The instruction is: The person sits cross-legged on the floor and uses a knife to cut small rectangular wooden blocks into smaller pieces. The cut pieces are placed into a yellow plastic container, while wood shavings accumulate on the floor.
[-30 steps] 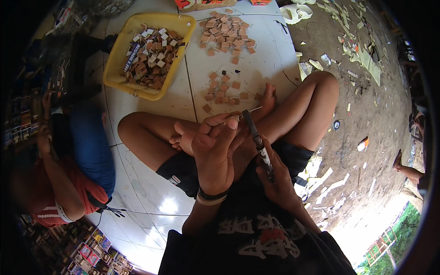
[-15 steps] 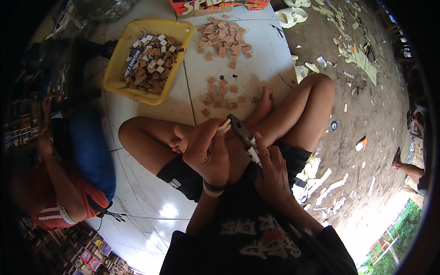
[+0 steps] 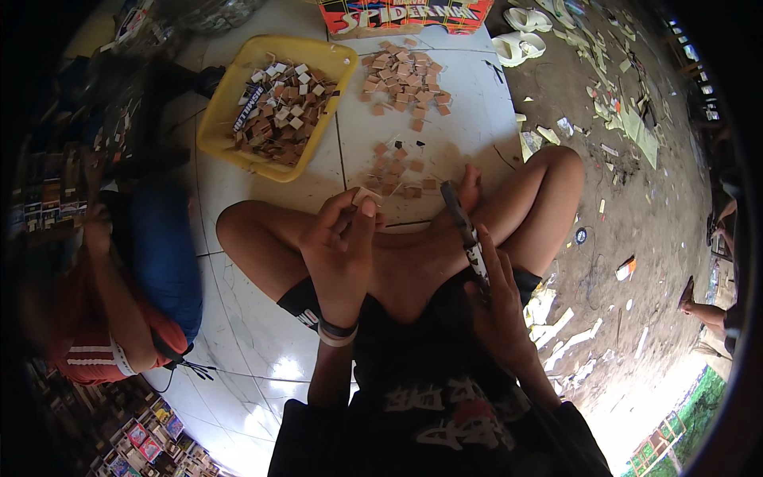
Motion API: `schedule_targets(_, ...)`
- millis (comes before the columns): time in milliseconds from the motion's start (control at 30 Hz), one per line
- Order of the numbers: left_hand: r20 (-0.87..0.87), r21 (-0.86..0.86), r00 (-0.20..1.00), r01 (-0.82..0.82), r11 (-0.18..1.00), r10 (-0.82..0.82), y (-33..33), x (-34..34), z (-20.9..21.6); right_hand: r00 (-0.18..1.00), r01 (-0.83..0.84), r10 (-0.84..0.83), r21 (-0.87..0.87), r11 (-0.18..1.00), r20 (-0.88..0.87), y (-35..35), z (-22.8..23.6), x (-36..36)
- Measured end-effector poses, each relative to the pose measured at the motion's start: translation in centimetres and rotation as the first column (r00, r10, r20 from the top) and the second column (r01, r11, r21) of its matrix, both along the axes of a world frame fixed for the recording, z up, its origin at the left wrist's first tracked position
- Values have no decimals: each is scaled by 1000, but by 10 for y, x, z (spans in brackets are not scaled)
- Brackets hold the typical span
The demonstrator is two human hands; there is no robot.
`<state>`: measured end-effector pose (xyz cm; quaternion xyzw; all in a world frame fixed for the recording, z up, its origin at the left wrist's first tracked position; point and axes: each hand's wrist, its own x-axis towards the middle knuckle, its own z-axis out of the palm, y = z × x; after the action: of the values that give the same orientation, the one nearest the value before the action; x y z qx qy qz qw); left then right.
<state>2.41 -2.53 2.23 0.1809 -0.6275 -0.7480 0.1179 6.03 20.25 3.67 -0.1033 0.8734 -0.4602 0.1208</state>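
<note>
My left hand [image 3: 347, 246] is raised over my crossed legs, thumb and fingers pinching a small square piece [image 3: 366, 195] with a pale brown face. To its right, my right hand [image 3: 499, 298] grips a pair of pliers [image 3: 461, 219] with a dark metal head and whitish, worn handles. The pliers' head points away from me and stands apart from the piece; whether its jaws are open is hard to see. Beyond my hands lies a loose group of brown squares [image 3: 395, 165], and farther off a larger heap of them [image 3: 404, 75].
A yellow plastic basin [image 3: 208, 135] full of similar squares stands at the far left on white tiles. A red printed box [image 3: 405, 17] is at the back. Another person [image 3: 159, 262] sits at left. Pale sandals [image 3: 520, 48] and scraps lie on the ground at right.
My hands have moved apart: the left went left and up with the square piece, the right went right with the pliers. The pliers' head no longer sits beside the piece.
</note>
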Motion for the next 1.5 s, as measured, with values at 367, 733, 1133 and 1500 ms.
schedule_targets(367,74,-2,991,110,994,-109,2,2,10,988,-121,135,-174,977,70,-6,15,0)
schedule_targets(733,97,-40,984,154,987,-150,-1,6,17,967,-134,183,-254,958,179,-3,12,1)
schedule_targets(1133,87,67,991,97,993,-103,12,-2,8,979,-79,123,-255,964,162,-12,2,13)
schedule_targets(1500,98,270,976,160,949,-193,2,-2,10,981,-103,134,-212,972,137,-11,0,17)
